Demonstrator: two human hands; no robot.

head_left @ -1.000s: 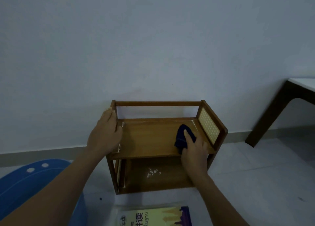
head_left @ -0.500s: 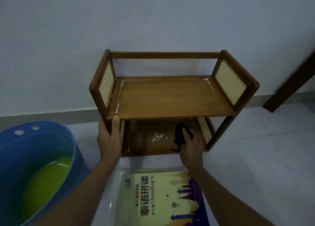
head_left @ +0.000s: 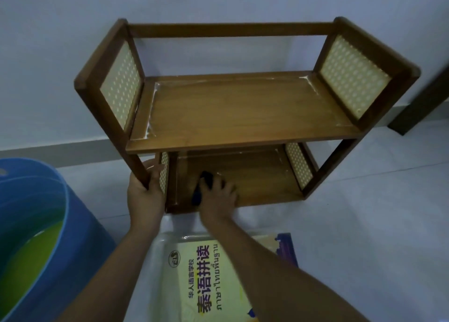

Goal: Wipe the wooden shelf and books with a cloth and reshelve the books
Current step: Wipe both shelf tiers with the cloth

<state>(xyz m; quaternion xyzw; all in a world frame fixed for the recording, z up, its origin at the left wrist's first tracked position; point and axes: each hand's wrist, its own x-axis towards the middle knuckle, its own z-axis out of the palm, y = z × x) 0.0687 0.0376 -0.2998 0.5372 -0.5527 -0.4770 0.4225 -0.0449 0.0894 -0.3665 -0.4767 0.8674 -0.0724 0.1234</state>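
The two-tier wooden shelf (head_left: 243,108) stood on the floor against the wall. The left hand (head_left: 145,195) gripped its near-left post, fingers curled round it. The right hand (head_left: 218,195) pressed a dark blue cloth (head_left: 201,188) onto the lower board's left part, fingers bent over it. A yellow book (head_left: 209,273) lay just near the shelf; a blue bucket (head_left: 36,224) stood left.

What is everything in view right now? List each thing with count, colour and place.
wooden shelf: 1, brown with pale woven side panels, on the floor against the wall
cloth: 1, dark blue, on the lower board, left part
book: 1, yellow and purple cover, flat on the floor before the shelf
tub: 1, blue, green liquid inside, floor at left
table leg: 1, dark, right edge
left hand: 1, grips the shelf's front left post
right hand: 1, fingers on the cloth
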